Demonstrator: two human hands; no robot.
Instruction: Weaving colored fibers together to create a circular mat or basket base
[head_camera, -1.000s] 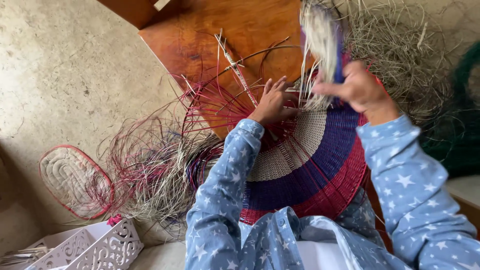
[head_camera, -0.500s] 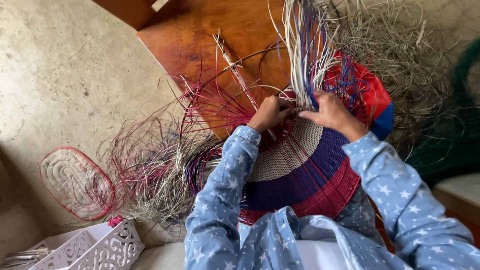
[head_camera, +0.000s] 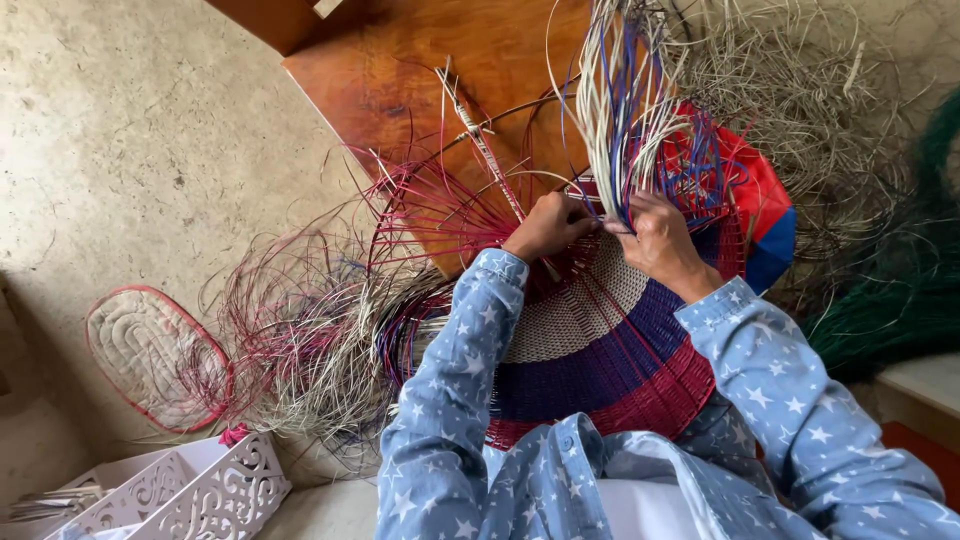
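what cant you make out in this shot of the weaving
Head view:
- Fingertips of the left hand and right hand: curled into the strands.
- Near edge of the woven disc: hidden behind the starred sleeves.
- White openwork box: cut off by the bottom edge.

Both hands, left hand (head_camera: 545, 226) and right hand (head_camera: 660, 240), are pinching pale and blue strands (head_camera: 620, 120) at the rim of a round woven mat (head_camera: 600, 350) lying over a wooden desk (head_camera: 400, 90).

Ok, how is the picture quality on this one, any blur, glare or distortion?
Head view: soft, even daylight, no harsh shadows; mild sheen on the wooden board; both hands and the woven disc sharp; loose strands slightly smeared; edges bend from the wide lens.
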